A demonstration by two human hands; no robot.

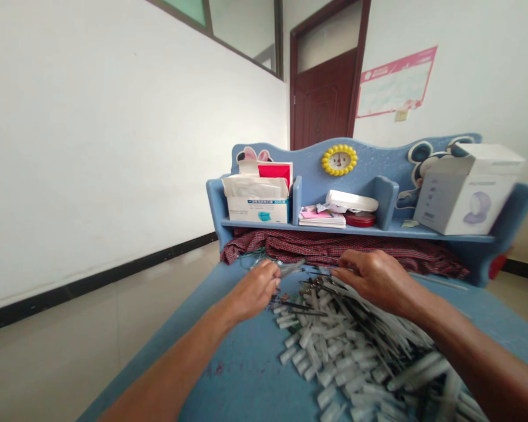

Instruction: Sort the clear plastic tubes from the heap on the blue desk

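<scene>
My left hand (pixel 260 286) is closed in a pinch, and a slim translucent plastic tube (pixel 293 268) sticks out from its fingertips to the right. My right hand (pixel 372 271) is also closed, its thumb and fingers around the end of a thin dark stick (pixel 319 272) that points towards my left hand. The two hands are apart, with the stick and tube between them. Below lies a large pile of translucent plastic tubes (pixel 334 351), many with thin dark sticks among them. Blur hides the finer detail of these pieces.
The blue desk (pixel 246 375) carries the pile. Along its back lies a red checked cloth (pixel 308 245) under a blue shelf (pixel 255 225). On the shelf stand a face-mask box (pixel 257 210), stacked papers (pixel 322 220), a red round tin (pixel 359 219) and a white carton (pixel 462 196).
</scene>
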